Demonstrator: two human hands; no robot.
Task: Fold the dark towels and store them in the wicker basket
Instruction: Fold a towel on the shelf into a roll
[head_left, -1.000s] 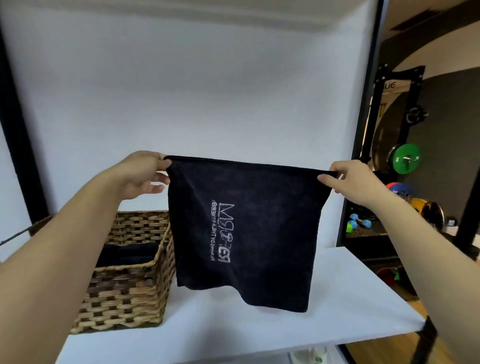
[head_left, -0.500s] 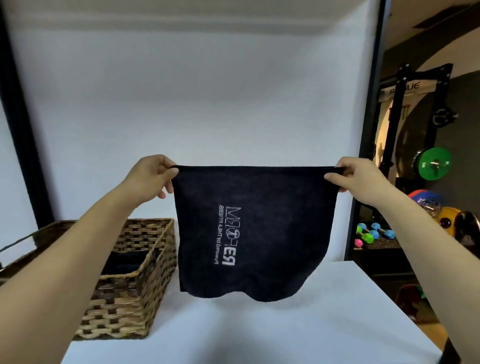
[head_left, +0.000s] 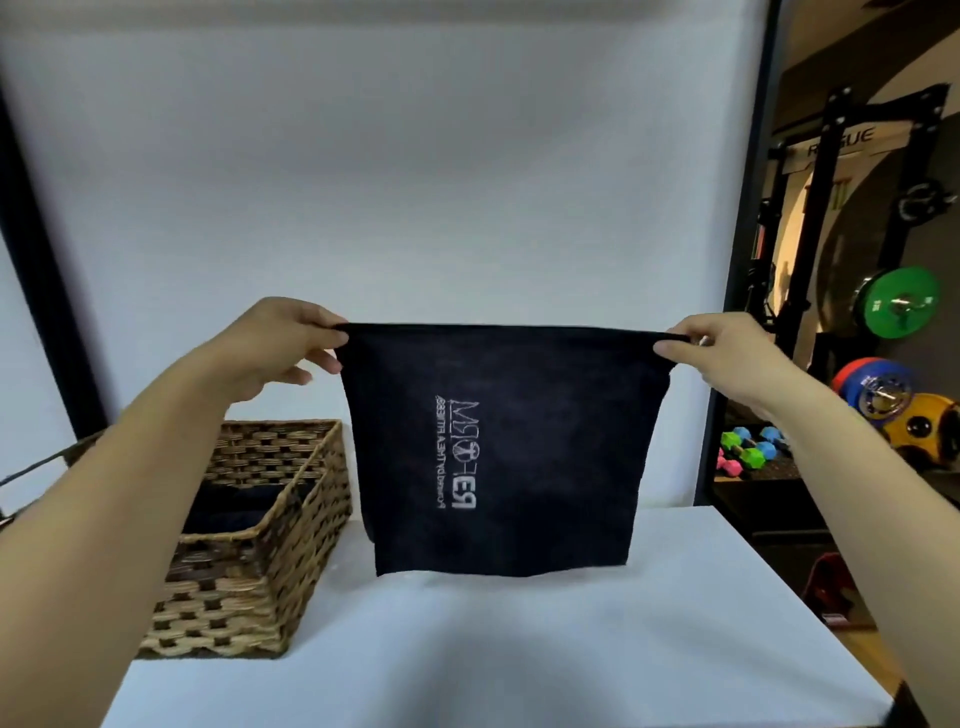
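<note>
A dark towel (head_left: 545, 447) with white mirrored lettering hangs flat in front of me, stretched by its top edge. My left hand (head_left: 280, 343) pinches the top left corner and my right hand (head_left: 711, 353) pinches the top right corner. The towel's lower edge hangs just above the white table (head_left: 519, 649). A wicker basket (head_left: 291, 519) stands on the table at the left, partly hidden by my left forearm. Inside it lies a folded dark towel (head_left: 228, 512).
A white wall rises behind the table. A black post (head_left: 737, 291) stands at the table's right rear. Beyond it are a weight rack, a green plate (head_left: 901, 301) and coloured dumbbells (head_left: 748, 449). The table's right edge drops off near my right forearm.
The towel has come down and now hangs straighter, its lower edge level near the table. Both hands keep their corners. My view has swung to the left and tilted downward.
</note>
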